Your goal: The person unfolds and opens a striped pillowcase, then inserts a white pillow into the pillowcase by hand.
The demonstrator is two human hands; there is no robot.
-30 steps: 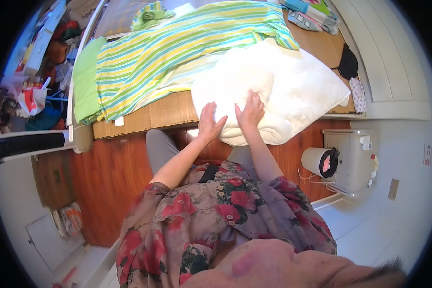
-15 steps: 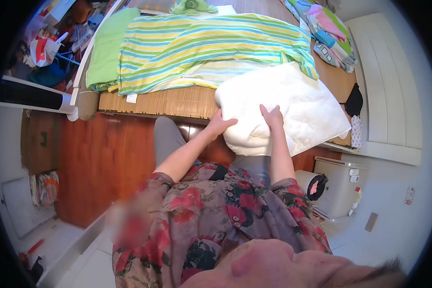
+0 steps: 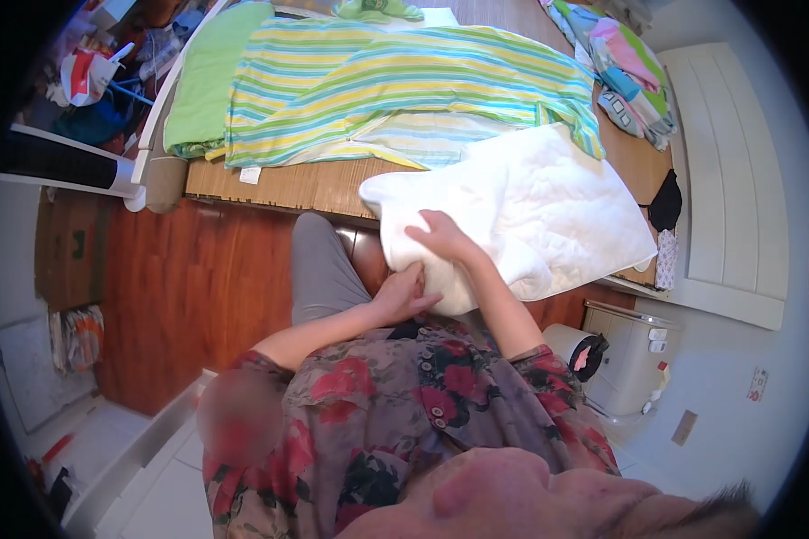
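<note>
A bed (image 3: pixel 306 189) with a slatted tan surface fills the upper part of the view, above a reddish-brown wooden floor (image 3: pixel 180 296). A white panel (image 3: pixel 724 180) stands at the bed's right end. On the floor side, a waste bin (image 3: pixel 562 346) with a black liner sits beside a beige cabinet (image 3: pixel 622 364), near a pale wall (image 3: pixel 737 350). A brown box (image 3: pixel 74 251) is at far left.

One white quilt (image 3: pixel 566 211) lies on the bed's near edge, partly folded and hanging over towards the person's lap. One striped sheet (image 3: pixel 404 85) spreads behind it, one green cloth (image 3: pixel 208 85) lies at the sheet's left end, and one multicoloured bundle (image 3: pixel 625 72) is at upper right. One black item (image 3: pixel 666 202) and one small patterned cloth (image 3: pixel 667 260) rest near the panel.

Two hands are at the quilt. The left hand (image 3: pixel 404 296) has its fingers curled at the near edge; how firmly it grips, I cannot tell. The right hand (image 3: pixel 442 236) is open, thumb spread, against the quilt's upper side.
</note>
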